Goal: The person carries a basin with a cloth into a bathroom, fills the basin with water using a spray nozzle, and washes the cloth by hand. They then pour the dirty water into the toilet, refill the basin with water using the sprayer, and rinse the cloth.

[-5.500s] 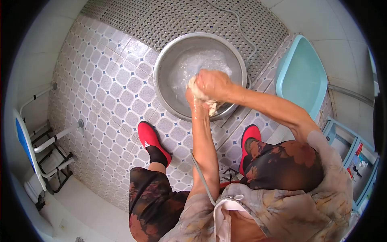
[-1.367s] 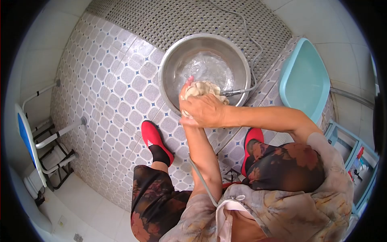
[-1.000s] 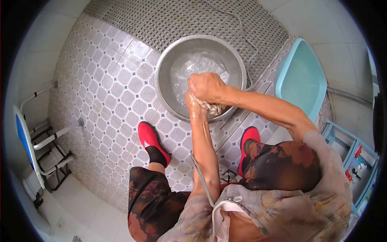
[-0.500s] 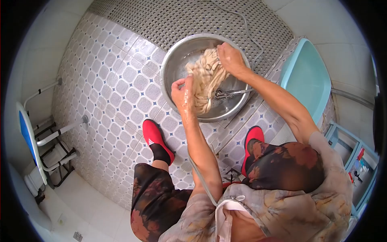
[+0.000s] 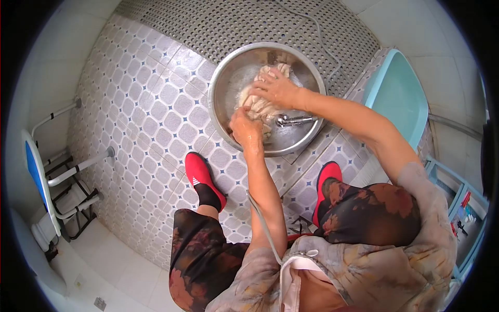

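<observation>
Grey patterned tile floor (image 5: 140, 104): could turn slick if water slops over the rim from hard rubbing. Grey perforated mat (image 5: 208, 36) behind. Round silver metal basin (image 5: 221, 88) holds the job; pale turquoise plastic tub (image 5: 400, 112) to its right, apart. Crumpled cream cloth (image 5: 262, 109) inside the basin, under both hands. Right hand (image 5: 278, 91): fingers spread on cloth, no grip visible. Left hand (image 5: 247, 127): fingers half curled at cloth's edge; can't tell if pinching. In the way: silver metal nozzle (image 5: 299, 120), just beside cloth; may snag if fabric drags across.
</observation>
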Demonstrator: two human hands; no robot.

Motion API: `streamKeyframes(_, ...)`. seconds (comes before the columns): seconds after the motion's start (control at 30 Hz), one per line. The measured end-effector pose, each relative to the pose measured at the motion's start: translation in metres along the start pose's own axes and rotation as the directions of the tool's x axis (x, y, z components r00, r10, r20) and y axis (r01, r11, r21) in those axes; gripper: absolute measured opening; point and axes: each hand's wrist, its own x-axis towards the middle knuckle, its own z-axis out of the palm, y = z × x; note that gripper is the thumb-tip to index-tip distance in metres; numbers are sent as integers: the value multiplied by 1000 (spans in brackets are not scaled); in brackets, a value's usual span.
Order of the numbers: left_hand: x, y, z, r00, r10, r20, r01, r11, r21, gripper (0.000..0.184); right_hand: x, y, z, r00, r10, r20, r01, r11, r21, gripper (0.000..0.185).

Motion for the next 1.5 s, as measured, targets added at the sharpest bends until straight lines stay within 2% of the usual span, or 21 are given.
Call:
streamKeyframes(0.03, 1, -3, -1, 999, -36, -22, 35, 999, -42, 31, 5, 5, -2, 1000, 0, 0, 0, 1000, 8, 47)
streamKeyframes(0.1, 1, -4, -2, 996, -75, -42, 71, 994, -85, 25, 18, 19, -17, 897, 195, 397, -175, 981, -86, 30)
streamKeyframes(0.13, -2, 0, -4, 988, -76, -131, 58, 989, -136, 19, 18, 22, -18, 895, 194, 402, -175, 981, -85, 30)
streamKeyframes(0.2, -4, -2, 1, 973, -83, -215, 42, 981, -188, 13, 17, 25, -21, 782, 494, 379, -457, 869, -190, 20)
streamKeyframes(0.27, 2, -9, 7, 814, 181, -552, -232, 972, -23, 12, 18, 15, -31, 741, 490, 459, -453, 869, -197, 32)
streamKeyframes(0.33, 4, -11, 7, 836, 153, -526, -204, 978, -39, 14, 12, 4, -17, 973, 229, 17, -224, 962, -157, 51)
streamKeyframes(0.37, 4, -10, 5, 858, 125, -497, -173, 984, -51, 15, 13, -4, -18, 967, 211, 142, -206, 977, -50, 70)
streamKeyframes(0.5, -12, 4, 13, 852, -15, -523, -112, 971, -210, 19, 16, 2, 0, 918, 247, 311, -284, 955, 80, 69)
streamKeyframes(0.57, -19, 5, 18, 854, -207, -477, 0, 918, -397, 23, 11, 23, 7, 859, 322, 399, -490, 741, 459, 61)
streamKeyframes(0.6, -22, 5, 19, 854, -213, -475, 3, 915, -404, 23, 6, 29, 5, 857, 321, 403, -491, 745, 452, 61)
streamKeyframes(0.7, -25, 15, 16, 899, -374, -228, 165, 772, -614, 34, -2, 32, -26, 885, 272, 377, -459, 385, 801, 50)
streamKeyframes(0.77, -21, 25, 13, 808, -525, 267, 482, 329, -812, 48, -2, 26, -40, 909, 259, 327, -400, 318, 859, 48)
streamKeyframes(0.87, -13, 33, 5, 705, -548, 450, 607, 138, -782, 63, 1, 8, -68, 931, 255, 262, -322, 233, 918, 42)
streamKeyframes(0.9, -9, 28, 3, 722, -421, 549, 623, 52, -780, 63, 2, -2, -76, 933, 259, 252, -311, 221, 925, 37)
streamKeyframes(0.93, -3, 22, 5, 721, -421, 549, 624, 52, -780, 63, 3, -14, -81, 932, 260, 252, -311, 220, 925, 37)
streamKeyframes(1.03, 10, -1, 16, 760, 99, 643, 632, -344, -694, 48, 4, -65, -96, 977, 125, 174, -199, 231, 952, 33)
streamKeyframes(1.1, 9, 5, 20, 764, 71, 641, 624, -332, -707, 47, 6, -97, -105, 991, 109, 73, -131, 822, 554, 29)
streamKeyframes(1.33, -4, 42, 46, 774, -151, 615, 578, -231, -783, 39, 11, -16, -18, 930, 342, 133, -365, 899, 243, 24)
streamKeyframes(1.4, -4, 36, 38, 738, 16, 675, 664, -202, -720, 35, 5, -13, -32, 749, 592, 298, -661, 698, 274, 25)
streamKeyframes(1.47, 0, 39, 51, 805, -75, 589, 538, -330, -776, 31, 5, -30, -45, 838, 492, 235, -545, 775, 321, 26)
streamKeyframes(1.5, 1, 35, 43, 750, -170, 640, 577, -306, -757, 29, 0, -48, -50, 899, 399, 177, -437, 813, 386, 27)
